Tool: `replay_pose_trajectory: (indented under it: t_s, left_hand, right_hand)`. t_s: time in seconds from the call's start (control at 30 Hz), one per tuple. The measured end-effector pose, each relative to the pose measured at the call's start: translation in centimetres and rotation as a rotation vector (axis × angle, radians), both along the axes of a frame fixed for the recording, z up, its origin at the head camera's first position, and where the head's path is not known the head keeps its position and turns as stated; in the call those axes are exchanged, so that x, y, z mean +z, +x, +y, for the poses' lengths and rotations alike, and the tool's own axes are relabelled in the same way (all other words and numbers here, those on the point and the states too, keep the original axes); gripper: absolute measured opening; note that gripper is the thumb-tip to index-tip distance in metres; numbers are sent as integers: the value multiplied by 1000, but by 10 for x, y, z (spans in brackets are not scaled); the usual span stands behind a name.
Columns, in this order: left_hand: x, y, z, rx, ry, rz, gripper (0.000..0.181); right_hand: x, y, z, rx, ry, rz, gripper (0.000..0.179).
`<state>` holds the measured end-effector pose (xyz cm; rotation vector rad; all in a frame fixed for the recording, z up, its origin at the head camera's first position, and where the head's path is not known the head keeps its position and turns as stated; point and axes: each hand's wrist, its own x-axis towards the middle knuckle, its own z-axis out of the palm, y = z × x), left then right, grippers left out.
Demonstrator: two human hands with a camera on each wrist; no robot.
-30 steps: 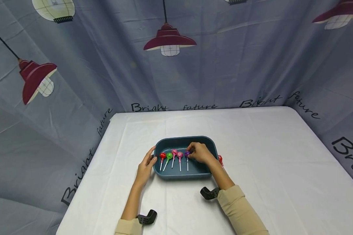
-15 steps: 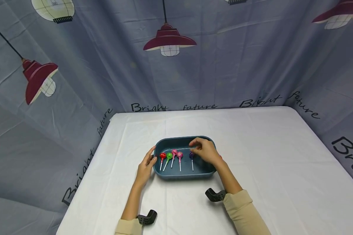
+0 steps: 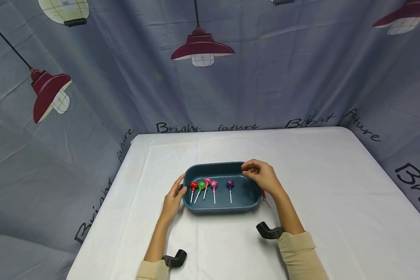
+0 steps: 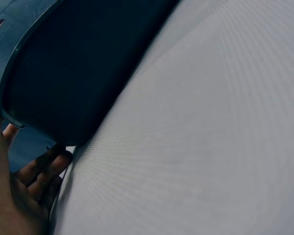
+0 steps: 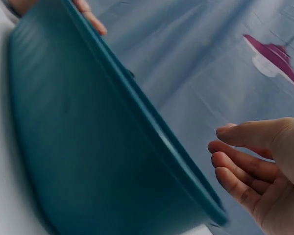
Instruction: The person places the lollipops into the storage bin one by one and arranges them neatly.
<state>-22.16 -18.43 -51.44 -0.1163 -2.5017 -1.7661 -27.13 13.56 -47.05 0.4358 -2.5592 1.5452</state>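
A dark teal tray (image 3: 217, 210) sits on the white table, with several lollipops in a loose row inside. From the left come a red lollipop (image 3: 194, 185), a green lollipop (image 3: 201, 185), two pink ones, and, set apart to the right, a purple lollipop (image 3: 230, 184). My left hand (image 3: 173, 202) holds the tray's left end, its thumb at the rim (image 4: 20, 122) and other fingers by the outer wall. Over the tray's back right corner my right hand (image 3: 262, 175) hovers, fingers loosely bent and nothing between them; the right wrist view shows it apart from the rim.
Outside the tray's right end lies a red-wrapped lollipop (image 3: 264, 196), partly hidden by the tray and hand. White cloth (image 3: 318, 175) covers the table. A grey-blue curtain (image 3: 283, 77) printed with lamps and lettering hangs behind and at the sides.
The purple lollipop shifted right, away from the pink ones, and my right hand let go of it. That hand then moved right and up to the tray's corner. My left hand stayed put.
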Motion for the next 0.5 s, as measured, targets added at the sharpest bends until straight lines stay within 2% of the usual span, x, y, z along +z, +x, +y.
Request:
replay_pose_trajectory:
  t_s: [0.27,0.5]
  left_hand:
    - [3,0,2,-4,19,11,45]
    - [4,0,2,-10,18,10,45]
  right_hand:
    - [5,5,39,-66,-39,-53,20]
    - [-6,11,65,-53,-41,-119,26]
